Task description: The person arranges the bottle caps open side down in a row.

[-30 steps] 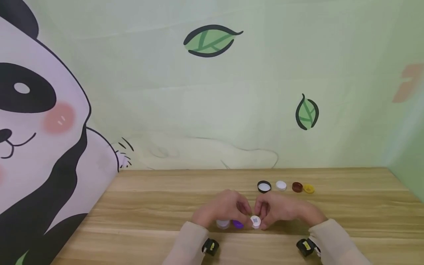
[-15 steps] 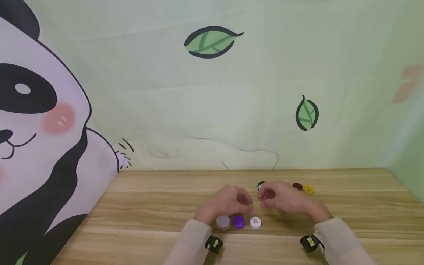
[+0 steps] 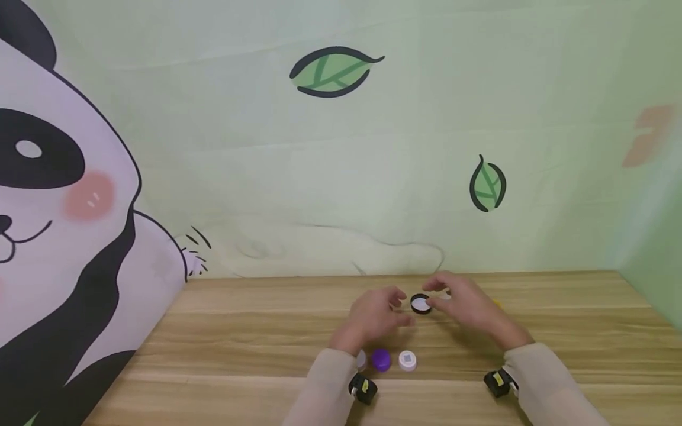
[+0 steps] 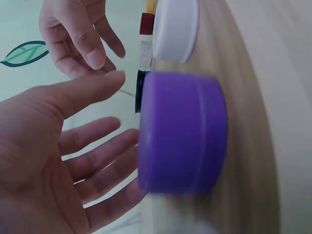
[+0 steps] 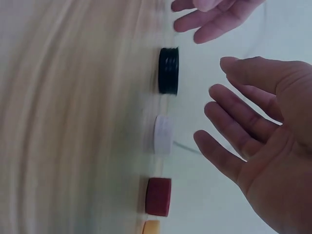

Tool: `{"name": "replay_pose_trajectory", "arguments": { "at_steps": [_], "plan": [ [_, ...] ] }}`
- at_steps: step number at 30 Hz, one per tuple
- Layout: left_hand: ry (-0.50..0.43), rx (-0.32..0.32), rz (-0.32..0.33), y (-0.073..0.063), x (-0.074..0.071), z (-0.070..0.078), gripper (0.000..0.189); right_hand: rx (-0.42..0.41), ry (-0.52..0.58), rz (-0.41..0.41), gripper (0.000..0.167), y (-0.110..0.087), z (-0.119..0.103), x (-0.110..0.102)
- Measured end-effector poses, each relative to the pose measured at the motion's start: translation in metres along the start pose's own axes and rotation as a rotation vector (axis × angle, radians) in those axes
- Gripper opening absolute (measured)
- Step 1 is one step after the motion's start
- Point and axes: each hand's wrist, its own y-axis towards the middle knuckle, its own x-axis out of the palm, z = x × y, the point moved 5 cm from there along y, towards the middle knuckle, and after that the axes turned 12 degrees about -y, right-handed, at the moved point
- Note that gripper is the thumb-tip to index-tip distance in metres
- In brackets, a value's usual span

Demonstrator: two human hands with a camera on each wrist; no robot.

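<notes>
At the back of the table lies a black-rimmed bottle cap (image 3: pixel 421 304) with a white inside, between my two hands in the head view. My left hand (image 3: pixel 375 316) hovers to its left with fingers spread and nothing in them. My right hand (image 3: pixel 463 302) is on its right, thumb tip right at the cap's rim, fingers loosely apart and holding nothing. Nearer to me, a purple cap (image 3: pixel 381 360) and a white cap (image 3: pixel 407 361) with a square mark stand in a row. A pale cap (image 3: pixel 361 360) beside them is partly hidden by my left wrist.
Behind my right hand, a small white cap (image 5: pixel 163 135), a dark red cap (image 5: pixel 158 196) and a yellow cap (image 5: pixel 151 227) continue the back row. A printed cloth backdrop (image 3: pixel 266 177) with a panda and leaves rises behind the wooden table (image 3: pixel 240 331).
The hands have let go of the white cap, which now stands in the front row beside the purple one. Both hands have moved away from me towards the black-rimmed cap and their fingers have spread.
</notes>
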Motion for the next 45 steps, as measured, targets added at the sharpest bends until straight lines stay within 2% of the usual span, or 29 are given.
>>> {"name": "replay_pose_trajectory", "arguments": {
  "at_steps": [7,13,19,27,33,38,45],
  "plan": [
    [-0.005,-0.003,0.066,0.011,0.004,-0.005,0.051,0.023,-0.042,-0.035,0.03,0.006,0.009,0.005],
    [0.012,0.016,0.064,0.016,0.009,-0.007,0.049,-0.003,-0.045,-0.1,0.032,0.013,0.013,0.014],
    [0.04,0.019,0.061,0.019,0.01,-0.007,0.047,-0.051,-0.074,-0.101,0.032,0.017,0.012,0.017],
    [0.048,0.041,0.052,0.018,0.011,-0.006,0.041,-0.111,-0.069,-0.099,0.028,0.019,0.011,0.021],
    [0.037,0.059,0.046,0.017,0.01,-0.005,0.035,-0.099,-0.055,-0.101,0.025,0.021,0.01,0.023],
    [0.039,0.06,0.042,0.016,0.008,-0.004,0.037,-0.071,-0.051,-0.103,0.023,0.021,0.008,0.021],
    [-0.012,0.06,0.068,0.014,0.006,-0.006,0.04,-0.055,-0.046,-0.108,0.025,0.017,0.003,0.014]
  ]
}}
